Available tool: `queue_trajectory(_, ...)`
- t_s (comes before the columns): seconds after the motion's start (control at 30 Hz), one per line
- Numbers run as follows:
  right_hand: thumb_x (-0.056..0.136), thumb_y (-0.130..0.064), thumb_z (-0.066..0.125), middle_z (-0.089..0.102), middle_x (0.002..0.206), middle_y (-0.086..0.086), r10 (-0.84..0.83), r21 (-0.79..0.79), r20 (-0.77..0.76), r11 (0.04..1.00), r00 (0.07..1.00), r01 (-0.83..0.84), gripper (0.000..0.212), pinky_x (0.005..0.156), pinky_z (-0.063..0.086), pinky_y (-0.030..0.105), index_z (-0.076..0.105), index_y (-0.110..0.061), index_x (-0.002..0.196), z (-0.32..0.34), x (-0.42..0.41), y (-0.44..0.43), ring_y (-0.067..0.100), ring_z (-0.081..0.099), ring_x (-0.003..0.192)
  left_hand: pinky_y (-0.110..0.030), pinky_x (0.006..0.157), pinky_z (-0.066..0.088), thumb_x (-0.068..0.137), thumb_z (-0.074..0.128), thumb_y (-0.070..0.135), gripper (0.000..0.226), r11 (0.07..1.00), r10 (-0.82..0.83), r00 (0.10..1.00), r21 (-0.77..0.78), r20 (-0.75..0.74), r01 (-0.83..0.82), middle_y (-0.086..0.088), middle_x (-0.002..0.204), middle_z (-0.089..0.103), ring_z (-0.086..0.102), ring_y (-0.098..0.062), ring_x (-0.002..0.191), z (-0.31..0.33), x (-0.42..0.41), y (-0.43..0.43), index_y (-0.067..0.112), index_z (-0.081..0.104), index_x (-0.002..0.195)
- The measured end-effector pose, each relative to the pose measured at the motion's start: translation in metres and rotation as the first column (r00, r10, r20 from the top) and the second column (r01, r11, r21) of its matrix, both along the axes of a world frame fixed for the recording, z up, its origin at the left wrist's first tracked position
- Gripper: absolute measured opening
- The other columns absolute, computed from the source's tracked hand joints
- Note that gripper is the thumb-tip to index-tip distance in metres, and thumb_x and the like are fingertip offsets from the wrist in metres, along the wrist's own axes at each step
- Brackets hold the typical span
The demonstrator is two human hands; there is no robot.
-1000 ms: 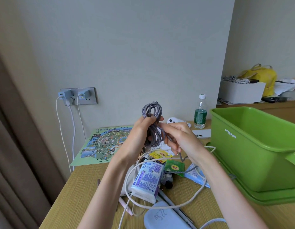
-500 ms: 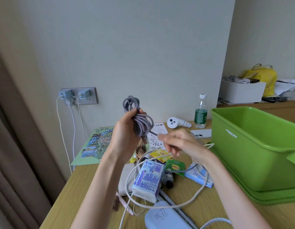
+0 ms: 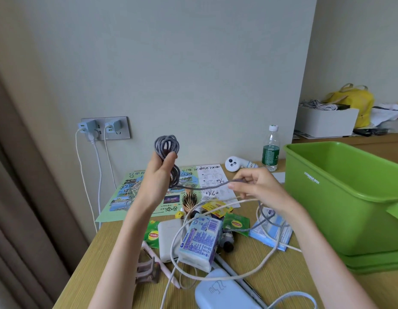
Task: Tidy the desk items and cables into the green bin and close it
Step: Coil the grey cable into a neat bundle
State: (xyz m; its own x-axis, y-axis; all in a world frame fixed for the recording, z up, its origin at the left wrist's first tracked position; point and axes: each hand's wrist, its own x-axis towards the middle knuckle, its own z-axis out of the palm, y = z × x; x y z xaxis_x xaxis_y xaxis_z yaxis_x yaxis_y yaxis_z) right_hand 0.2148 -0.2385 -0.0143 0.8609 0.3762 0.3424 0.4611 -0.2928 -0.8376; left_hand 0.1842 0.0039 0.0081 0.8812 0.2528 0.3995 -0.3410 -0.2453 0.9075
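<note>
Left grip (image 3: 159,175) closed round coiled grey cable (image 3: 167,146); right grip (image 3: 257,186) pinching its loose end above desk (image 3: 104,253).

"STORAGE BOX" on the green bin (image 3: 340,197); "Lipton" on tea sachets (image 3: 236,223); perhaps "225" on the blue case (image 3: 224,293).

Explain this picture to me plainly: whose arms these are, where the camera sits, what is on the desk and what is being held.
There is no machine here. A person wears a camera on the head, so you look down along their own arms. The left hand grips a coiled grey cable; the right hand pinches its loose tail, stretched between them. On the wooden desk lie a tissue pack, a white cable, tea sachets, a hairbrush, a map and a water bottle. The open green bin stands to the right.
</note>
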Motion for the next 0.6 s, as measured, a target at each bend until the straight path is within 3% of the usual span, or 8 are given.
queue_trajectory(0.07, 0.086, -0.015, 0.070, 0.057, 0.060, 0.005, 0.040, 0.110, 0.012, 0.993, 0.999, -0.041, 0.011, 0.064, 0.052, 0.026, 0.070, -0.005, 0.084, 0.008, -0.004, -0.003, 0.011, 0.050, 0.052, -0.029, 0.087, 0.037, 0.100, 0.046, 0.032, 0.012, 0.988, 0.012, 1.000, 0.155, 0.023, -0.015, 0.017, 0.098, 0.058, 0.051, -0.008, 0.103, -0.005, 0.001, -0.003, 0.027, 0.052, 0.110)
queue_trajectory(0.13, 0.090, -0.012, 0.065, 0.056, 0.057, 0.003, 0.080, 0.192, 0.032, 0.978, 0.996, -0.084, 0.011, 0.060, 0.055, 0.029, 0.069, -0.002, 0.088, 0.015, -0.008, -0.003, 0.009, 0.043, 0.045, -0.032, 0.093, 0.040, 0.101, 0.046, 0.032, 0.013, 0.960, -0.030, 1.000, 0.278, 0.001, 0.029, 0.009, 0.108, 0.062, 0.053, -0.011, 0.106, -0.009, 0.002, -0.008, 0.027, 0.051, 0.112)
queue_trajectory(0.2, 0.092, -0.015, 0.062, 0.051, 0.061, 0.015, 0.113, 0.226, 0.052, 0.966, 0.992, -0.122, 0.012, 0.044, 0.044, 0.022, 0.067, -0.005, 0.088, 0.022, -0.013, -0.001, 0.008, 0.036, 0.041, -0.040, 0.095, 0.042, 0.101, 0.047, 0.030, 0.017, 0.932, -0.107, 0.993, 0.342, -0.055, 0.119, -0.001, 0.111, 0.064, 0.055, -0.014, 0.101, -0.010, 0.000, -0.017, 0.020, 0.053, 0.113)
queue_trajectory(0.27, 0.093, -0.019, 0.061, 0.042, 0.060, 0.013, 0.125, 0.252, 0.084, 0.957, 0.989, -0.143, 0.014, 0.037, 0.027, 0.014, 0.065, -0.008, 0.087, 0.028, -0.016, 0.001, 0.003, 0.030, 0.039, -0.035, 0.097, 0.044, 0.101, 0.047, 0.027, 0.016, 0.912, -0.230, 0.966, 0.322, -0.115, 0.256, -0.003, 0.110, 0.064, 0.055, -0.014, 0.100, -0.009, -0.004, -0.030, 0.019, 0.055, 0.113)
queue_trajectory(0.37, 0.095, -0.017, 0.059, 0.038, 0.059, 0.013, 0.086, 0.264, 0.176, 0.956, 0.981, -0.131, 0.014, 0.039, 0.025, 0.006, 0.065, -0.009, 0.085, 0.033, -0.019, 0.003, -0.001, 0.032, 0.038, -0.006, 0.080, 0.044, 0.102, 0.043, 0.028, 0.016, 0.884, -0.398, 0.895, 0.179, -0.200, 0.433, 0.013, 0.101, 0.062, 0.058, 0.008, 0.091, -0.006, -0.013, -0.047, 0.026, 0.057, 0.108)
queue_trajectory(0.47, 0.096, -0.013, 0.058, 0.038, 0.057, 0.012, 0.054, 0.279, 0.218, 0.953, 0.974, -0.115, 0.014, 0.040, 0.030, 0.005, 0.065, -0.008, 0.085, 0.035, -0.020, 0.003, -0.001, 0.035, 0.037, -0.002, 0.073, 0.043, 0.103, 0.038, 0.035, 0.022, 0.857, -0.472, 0.847, 0.096, -0.247, 0.506, 0.024, 0.096, 0.068, 0.059, 0.018, 0.087, -0.001, -0.020, -0.056, 0.030, 0.059, 0.106)
queue_trajectory(0.6, 0.094, -0.016, 0.059, 0.041, 0.052, 0.005, 0.095, 0.295, 0.182, 0.944, 0.979, -0.146, 0.014, 0.039, 0.025, 0.005, 0.067, -0.012, 0.084, 0.038, -0.022, 0.007, -0.001, 0.034, 0.035, 0.001, 0.072, 0.042, 0.099, 0.040, 0.044, 0.023, 0.819, -0.514, 0.825, 0.150, -0.236, 0.554, 0.036, 0.086, 0.066, 0.058, 0.021, 0.085, 0.006, -0.031, -0.066, 0.032, 0.060, 0.101)
